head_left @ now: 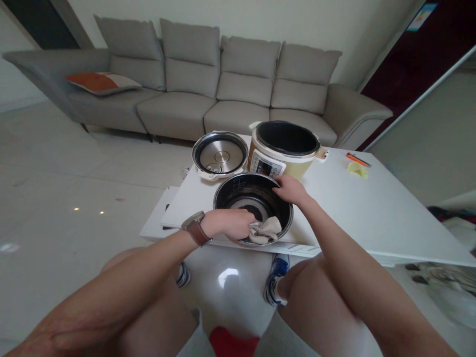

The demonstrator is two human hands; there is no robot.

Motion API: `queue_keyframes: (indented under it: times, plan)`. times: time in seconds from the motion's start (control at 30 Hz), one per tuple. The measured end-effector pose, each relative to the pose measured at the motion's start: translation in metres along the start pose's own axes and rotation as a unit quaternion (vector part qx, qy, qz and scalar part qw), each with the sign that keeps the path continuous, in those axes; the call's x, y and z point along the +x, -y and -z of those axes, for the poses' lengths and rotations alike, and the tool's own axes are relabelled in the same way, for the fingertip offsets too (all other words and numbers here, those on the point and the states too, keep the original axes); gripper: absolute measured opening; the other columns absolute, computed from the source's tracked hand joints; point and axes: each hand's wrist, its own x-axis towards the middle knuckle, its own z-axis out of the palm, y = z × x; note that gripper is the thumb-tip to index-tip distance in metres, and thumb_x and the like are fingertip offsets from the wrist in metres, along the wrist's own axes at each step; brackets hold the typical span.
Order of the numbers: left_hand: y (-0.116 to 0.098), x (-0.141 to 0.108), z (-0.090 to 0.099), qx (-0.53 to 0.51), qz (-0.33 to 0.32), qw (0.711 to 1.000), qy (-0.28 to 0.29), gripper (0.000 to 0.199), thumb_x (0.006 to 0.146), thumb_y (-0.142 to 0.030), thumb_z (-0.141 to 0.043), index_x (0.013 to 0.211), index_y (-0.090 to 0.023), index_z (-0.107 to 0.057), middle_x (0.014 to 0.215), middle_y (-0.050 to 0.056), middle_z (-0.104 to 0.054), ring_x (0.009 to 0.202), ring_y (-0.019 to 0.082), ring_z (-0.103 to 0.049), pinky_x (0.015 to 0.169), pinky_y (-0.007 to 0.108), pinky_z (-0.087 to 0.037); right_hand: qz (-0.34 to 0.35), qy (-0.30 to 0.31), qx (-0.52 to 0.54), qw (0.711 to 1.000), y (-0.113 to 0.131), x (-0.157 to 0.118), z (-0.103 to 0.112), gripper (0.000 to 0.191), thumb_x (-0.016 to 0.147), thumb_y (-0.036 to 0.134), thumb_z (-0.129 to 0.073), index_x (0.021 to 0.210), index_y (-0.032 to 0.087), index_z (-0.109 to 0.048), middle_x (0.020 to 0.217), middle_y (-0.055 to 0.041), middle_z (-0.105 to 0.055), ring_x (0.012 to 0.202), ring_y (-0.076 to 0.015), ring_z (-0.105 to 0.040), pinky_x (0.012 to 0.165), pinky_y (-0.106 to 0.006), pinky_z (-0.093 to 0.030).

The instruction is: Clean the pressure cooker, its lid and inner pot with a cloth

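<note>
A dark inner pot (256, 191) with measuring marks on its wall sits at the near edge of the table. My left hand (238, 224), a watch on its wrist, reaches inside and grips a pale cloth (266, 230) against the pot's near wall. The pot's far right rim is held by my right hand (290, 190), fingers over the edge. Right behind the pot stands the cooker body (284, 144), open on top, with a control panel on its front. To its left lies the round lid (220, 153), its metal inner side up.
A white table (372, 208) carries these things. On its right side lie an orange-handled tool (357, 158) and a yellowish piece (357, 170). Behind it stands a grey sofa (178, 106) with an orange and white cushion (102, 83). My legs are close to the table's near edge.
</note>
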Motion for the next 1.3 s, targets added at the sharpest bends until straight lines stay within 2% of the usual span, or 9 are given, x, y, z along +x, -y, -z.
queue_keyframes:
  times: [0.07,0.17,0.33,0.5,0.63,0.83,1.07,1.2,1.3]
  plan:
    - [0.005,-0.002,0.002,0.012,0.015,1.000,0.012,0.019,0.083,-0.014,-0.054,0.079,-0.014,-0.073,0.083,0.013,-0.077,0.065,0.021,-0.065,0.057,0.029,-0.042,0.006,0.007,0.008,1.000,-0.001,-0.001,0.000,0.033,0.091,0.031,-0.064,0.121,0.023,-0.075,0.117,-0.0088,-0.077,0.107,-0.0265,-0.070,0.088,-0.033,-0.052]
    - [0.009,-0.002,0.003,0.007,0.017,1.000,-0.009,0.020,0.081,-0.014,-0.053,0.082,-0.014,-0.073,0.083,0.012,-0.077,0.065,0.020,-0.065,0.057,0.029,-0.042,0.001,-0.008,0.013,1.000,0.001,-0.001,-0.002,0.033,0.093,0.034,-0.062,0.123,0.023,-0.074,0.119,-0.0095,-0.077,0.108,-0.0266,-0.070,0.088,-0.033,-0.052]
    - [0.001,0.001,0.001,0.008,0.010,1.000,-0.021,0.021,0.083,-0.015,-0.052,0.088,-0.014,-0.073,0.091,0.013,-0.078,0.073,0.021,-0.069,0.063,0.029,-0.045,-0.024,-0.033,-0.012,0.999,0.005,-0.001,-0.002,0.034,0.096,0.040,-0.058,0.122,0.023,-0.073,0.120,-0.0125,-0.077,0.108,-0.0294,-0.071,0.086,-0.036,-0.053]
    - [0.000,0.001,-0.002,-0.003,-0.001,1.000,-0.018,0.023,0.086,-0.015,-0.053,0.097,-0.015,-0.073,0.101,0.013,-0.079,0.085,0.023,-0.073,0.070,0.029,-0.048,-0.033,0.024,-0.017,0.999,-0.005,-0.007,0.007,0.028,0.087,0.035,-0.066,0.108,0.022,-0.078,0.105,-0.0099,-0.079,0.097,-0.0267,-0.073,0.078,-0.031,-0.052]
    - [0.000,0.000,-0.002,0.016,0.008,1.000,-0.021,0.023,0.083,-0.013,-0.053,0.092,-0.014,-0.075,0.096,0.015,-0.079,0.079,0.024,-0.071,0.064,0.030,-0.045,-0.004,0.033,-0.005,0.999,-0.009,-0.009,0.009,0.024,0.087,0.030,-0.065,0.105,0.020,-0.078,0.102,-0.0085,-0.079,0.094,-0.0246,-0.072,0.076,-0.029,-0.050]
    - [0.007,-0.002,0.006,0.029,0.066,0.997,0.009,0.024,0.079,-0.014,-0.054,0.084,-0.010,-0.077,0.085,0.017,-0.078,0.062,0.022,-0.064,0.054,0.031,-0.039,0.011,0.019,-0.001,1.000,0.002,-0.006,0.003,0.029,0.091,0.031,-0.064,0.117,0.023,-0.075,0.114,-0.0092,-0.078,0.104,-0.0266,-0.071,0.082,-0.031,-0.051]
    - [0.004,0.003,0.005,0.002,0.000,0.999,-0.044,0.025,0.082,-0.012,-0.052,0.091,-0.015,-0.075,0.091,0.012,-0.078,0.073,0.020,-0.067,0.064,0.028,-0.045,-0.005,-0.039,-0.010,0.999,0.012,-0.002,-0.003,0.032,0.099,0.035,-0.056,0.126,0.024,-0.069,0.124,-0.0128,-0.075,0.112,-0.0303,-0.070,0.090,-0.038,-0.053]
    - [-0.004,0.004,0.002,0.018,0.020,1.000,-0.003,0.022,0.083,-0.012,-0.053,0.087,-0.013,-0.074,0.089,0.013,-0.078,0.069,0.020,-0.066,0.060,0.028,-0.043,-0.013,-0.045,-0.021,0.999,0.010,-0.001,-0.002,0.032,0.098,0.038,-0.058,0.124,0.025,-0.071,0.119,-0.0119,-0.076,0.109,-0.0310,-0.071,0.089,-0.039,-0.054]
    - [0.000,0.001,0.004,0.009,0.047,0.999,0.022,0.020,0.081,-0.012,-0.054,0.084,-0.013,-0.073,0.084,0.012,-0.077,0.062,0.019,-0.062,0.054,0.028,-0.039,-0.008,-0.045,-0.015,0.999,0.008,-0.002,-0.003,0.030,0.098,0.039,-0.059,0.122,0.025,-0.071,0.120,-0.0117,-0.076,0.109,-0.0313,-0.070,0.088,-0.038,-0.053]
